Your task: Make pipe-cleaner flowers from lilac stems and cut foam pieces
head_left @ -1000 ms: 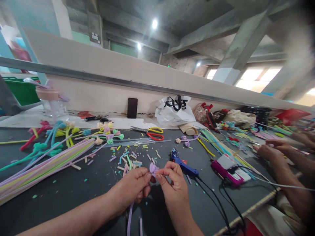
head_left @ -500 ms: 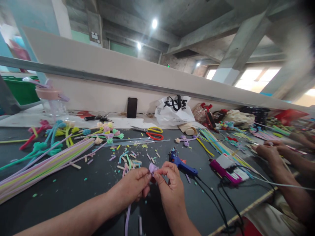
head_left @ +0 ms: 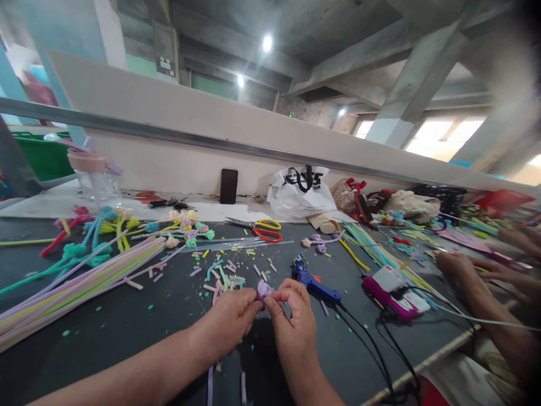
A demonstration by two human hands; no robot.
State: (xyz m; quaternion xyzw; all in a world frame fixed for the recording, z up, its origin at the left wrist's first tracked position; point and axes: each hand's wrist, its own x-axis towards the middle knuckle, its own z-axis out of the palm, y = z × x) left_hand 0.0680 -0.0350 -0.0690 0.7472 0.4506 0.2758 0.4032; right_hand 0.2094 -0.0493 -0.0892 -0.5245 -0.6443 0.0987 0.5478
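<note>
Between my two hands, over the dark table, is a small purple pipe-cleaner flower. My left hand pinches it from the left, with a purple stem hanging below that hand. My right hand has thumb and forefinger closed on the flower's right side. Fingers cover its lower part. Right of my right hand lies a blue glue gun. Short cut pipe-cleaner pieces are scattered just beyond my hands.
A bundle of long pastel pipe cleaners and finished flowers lie left. Scissors, a phone and a white bag are farther back. A magenta power strip with cables sits right, near a co-worker's hands.
My fingers have shifted slightly around the purple flower, and the left fingers are drawn closer together. The hanging stem has swung a little left. The co-worker's hands at the right have moved.
</note>
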